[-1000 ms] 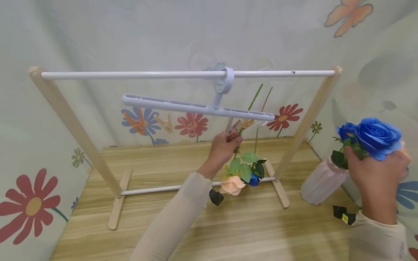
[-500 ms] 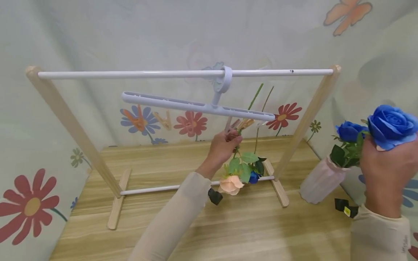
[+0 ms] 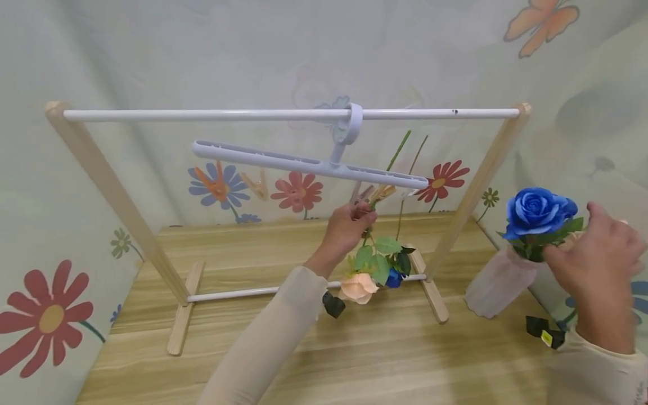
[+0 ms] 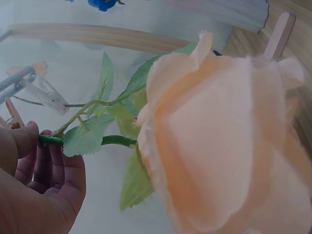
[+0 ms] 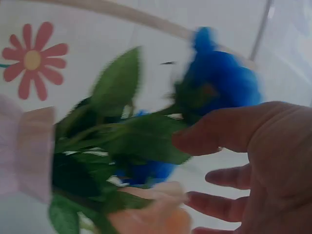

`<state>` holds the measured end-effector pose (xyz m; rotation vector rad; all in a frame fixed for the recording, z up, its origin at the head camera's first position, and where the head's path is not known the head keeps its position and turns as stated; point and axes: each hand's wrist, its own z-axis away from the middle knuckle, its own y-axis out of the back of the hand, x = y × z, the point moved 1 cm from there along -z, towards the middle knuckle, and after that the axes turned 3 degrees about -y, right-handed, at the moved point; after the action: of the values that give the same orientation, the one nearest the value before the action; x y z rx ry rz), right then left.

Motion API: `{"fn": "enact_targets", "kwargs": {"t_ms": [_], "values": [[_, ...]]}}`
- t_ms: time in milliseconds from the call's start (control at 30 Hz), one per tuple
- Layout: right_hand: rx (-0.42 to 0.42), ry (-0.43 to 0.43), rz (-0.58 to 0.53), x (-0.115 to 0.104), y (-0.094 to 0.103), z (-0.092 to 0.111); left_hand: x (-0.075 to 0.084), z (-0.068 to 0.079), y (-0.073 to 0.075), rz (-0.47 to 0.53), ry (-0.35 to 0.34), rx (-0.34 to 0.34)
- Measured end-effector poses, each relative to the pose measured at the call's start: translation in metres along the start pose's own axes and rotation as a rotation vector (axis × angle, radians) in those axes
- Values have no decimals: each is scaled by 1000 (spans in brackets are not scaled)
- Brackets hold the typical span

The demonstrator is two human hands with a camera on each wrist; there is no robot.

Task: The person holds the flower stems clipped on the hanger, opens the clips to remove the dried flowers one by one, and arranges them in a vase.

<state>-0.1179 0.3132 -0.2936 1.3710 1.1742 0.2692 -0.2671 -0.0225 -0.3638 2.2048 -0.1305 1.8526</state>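
My left hand (image 3: 340,233) pinches the green stem of a peach rose (image 3: 358,288), which hangs head down beneath a tan clothespin (image 3: 383,192). That clip is on the right part of a pale hanger (image 3: 263,162). In the left wrist view the rose fills much of the picture, and the stem (image 4: 117,140) runs between my thumb and fingers. A blue rose (image 3: 394,277) hangs just behind it. At the right, my right hand (image 3: 597,270) is spread beside blue roses (image 3: 535,212) in a pinkish vase (image 3: 498,286). The right wrist view shows another peach rose (image 5: 158,209) there, near my fingers.
A rack with a white top bar (image 3: 202,115) and wooden legs (image 3: 126,208) carries the hanger. Other clips, one orange (image 3: 215,185), hang on its left part. A white lower bar (image 3: 233,295) crosses above the wooden table (image 3: 364,360). A patterned curtain stands behind.
My right hand let go of a large blue rose; it moved right with it, then came back, and the rose now sits in the vase. My left hand has stayed on the stem.
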Motion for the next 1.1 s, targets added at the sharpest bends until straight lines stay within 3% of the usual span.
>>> {"fn": "enact_targets", "kwargs": {"t_ms": [200,333,467,633,833,1100], "values": [[162,54,-146,-22,13,27,1,-1,-1,5,10,-8],[294,95,-304,-36,6,39,1,-2,-3,35,14,-19],[373,205,-419,-48,-7,45,-1,-1,-6,68,39,-50],[325,254,-495,-65,-26,48,-1,2,-7,64,45,-78],[201,284,-547,-92,-55,53,1,4,-8,71,36,-84],[11,297,-695,-131,-95,54,1,4,-11,75,16,-99]]}}
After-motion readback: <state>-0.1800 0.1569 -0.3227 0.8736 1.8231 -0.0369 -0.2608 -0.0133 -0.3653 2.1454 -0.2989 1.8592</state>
